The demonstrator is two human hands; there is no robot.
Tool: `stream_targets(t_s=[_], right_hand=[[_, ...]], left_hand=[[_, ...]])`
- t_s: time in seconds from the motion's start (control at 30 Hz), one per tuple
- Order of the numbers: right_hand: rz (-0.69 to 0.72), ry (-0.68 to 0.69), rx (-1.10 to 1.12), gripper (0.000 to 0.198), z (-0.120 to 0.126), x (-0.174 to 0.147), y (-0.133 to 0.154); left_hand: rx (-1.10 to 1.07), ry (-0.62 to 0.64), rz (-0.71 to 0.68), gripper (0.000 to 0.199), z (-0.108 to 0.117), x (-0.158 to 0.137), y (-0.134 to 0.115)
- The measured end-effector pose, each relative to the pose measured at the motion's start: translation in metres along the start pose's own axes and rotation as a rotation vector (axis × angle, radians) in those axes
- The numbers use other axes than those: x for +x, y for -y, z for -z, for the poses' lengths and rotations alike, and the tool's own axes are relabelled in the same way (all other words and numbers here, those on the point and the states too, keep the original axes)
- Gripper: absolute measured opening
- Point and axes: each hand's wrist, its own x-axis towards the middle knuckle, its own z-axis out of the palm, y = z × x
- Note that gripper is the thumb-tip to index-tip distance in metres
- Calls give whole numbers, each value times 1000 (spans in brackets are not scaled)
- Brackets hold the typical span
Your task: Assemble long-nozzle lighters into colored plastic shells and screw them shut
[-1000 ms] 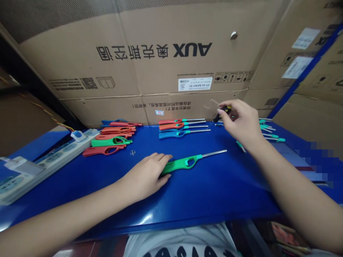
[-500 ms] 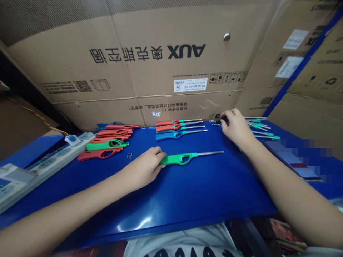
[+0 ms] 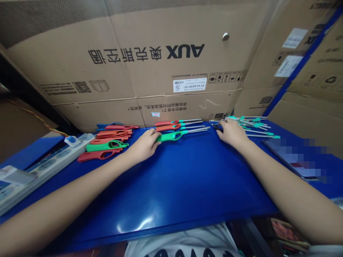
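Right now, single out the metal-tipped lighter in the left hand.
The green metal-tipped lighter; the red lighter and orange lighter behind it lie unheld.

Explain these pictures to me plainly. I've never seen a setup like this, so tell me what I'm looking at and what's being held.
There is no machine: these are one person's bare hands, seen by a camera worn on the head, looking forward and down. The left hand holds a green lighter with a metal rod. The right hand is at a dark object, too hidden to tell whether it is gripped. On the blue table lie rodless handles and a power strip to the left, more lighters mid-table, and teal-ended rods to the right.
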Motion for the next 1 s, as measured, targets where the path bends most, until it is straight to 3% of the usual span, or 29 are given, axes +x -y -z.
stream_targets(t_s=[0.27,0.67,1.0], right_hand=[[215,10,178,62,-18,-1,25],[183,121,253,64,-28,-2,29],[201,98,286,61,-32,-4,28]], left_hand=[[19,-14,-22,25,-10,21,18],[-18,-27,-9,27,-20,32,37],[-8,-63,33,37,-10,23,30]])
